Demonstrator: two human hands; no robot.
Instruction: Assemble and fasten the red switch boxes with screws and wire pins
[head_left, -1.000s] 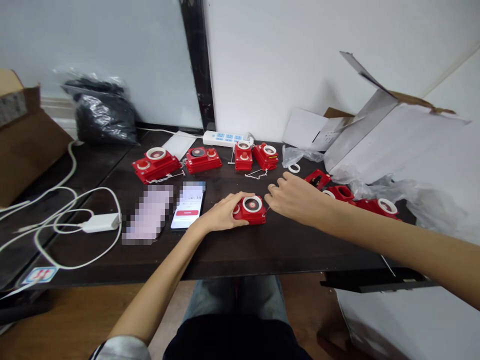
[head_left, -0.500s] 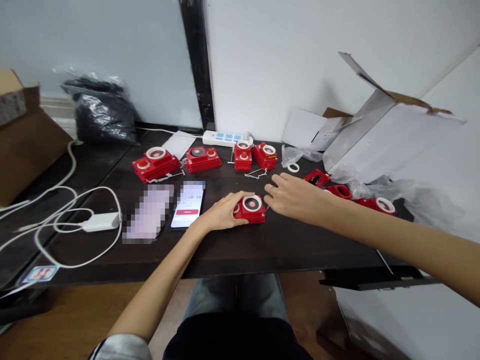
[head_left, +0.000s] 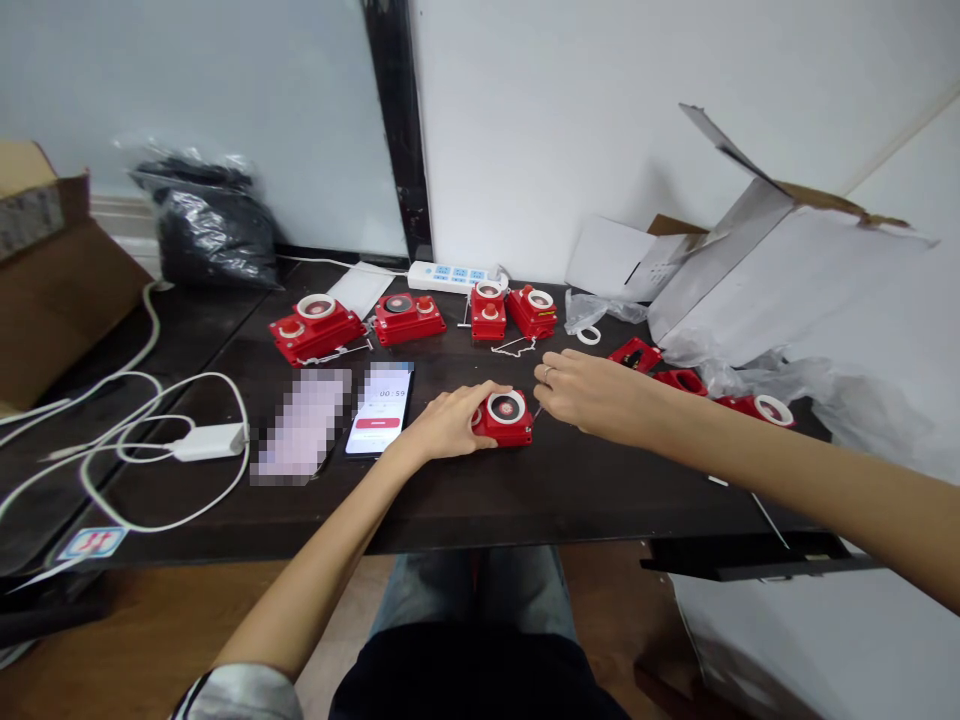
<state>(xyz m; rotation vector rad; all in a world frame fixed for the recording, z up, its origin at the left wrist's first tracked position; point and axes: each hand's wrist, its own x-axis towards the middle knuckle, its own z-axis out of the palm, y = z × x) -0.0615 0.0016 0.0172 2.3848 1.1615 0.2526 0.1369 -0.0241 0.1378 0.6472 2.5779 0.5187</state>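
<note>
On the dark table, my left hand [head_left: 452, 421] grips a red box with a white ring [head_left: 513, 421], thumb at the near side and fingers at the far side. Just right of that box is my right hand [head_left: 571, 394], its fingers pinched together; a thin piece shows between its fingertips and the box, too small to make out. Behind the hands stand similar red boxes: one at the left [head_left: 319, 330], one beside it [head_left: 407, 320], and two near the middle [head_left: 488, 315] [head_left: 532, 312].
A lit phone [head_left: 379, 408] lies left of my left hand, beside a blurred-out device [head_left: 300, 425]. White cables and an adapter [head_left: 210, 442] are further left. At the back is a power strip [head_left: 454, 277]. Plastic wrap, red parts [head_left: 636, 355] and a white carton [head_left: 735, 260] stand right.
The view has shifted slightly. My right hand has moved a little toward the right and down, while my left hand keeps its grip on the red box.
</note>
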